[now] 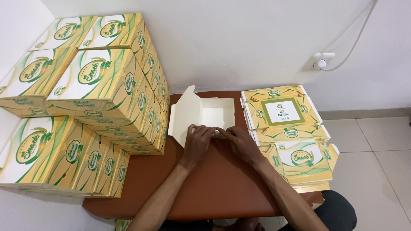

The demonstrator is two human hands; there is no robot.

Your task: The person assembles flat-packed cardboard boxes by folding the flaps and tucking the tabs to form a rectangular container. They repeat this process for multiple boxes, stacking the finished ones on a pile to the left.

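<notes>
Left side of the desk (205, 188) is being taken up by stacks of finished boxes (90, 107) — yellow-green print, piled high against the wall, overhanging the desk's left edge. At centre, a half-formed white box (205, 113) is being folded: back and side walls are being held upright, lid flap is standing open at the left, front wall is being pressed in. Left hand (199, 139) is being kept curled, fingertips pinching the front rim; right hand (239, 141) is being held likewise, pinching the same rim just beside it. At right, a pile of flat unfolded blanks (291, 132) is waiting — judged a good share of work is left. Open room is being limited to the bare brown strip near the body.
</notes>
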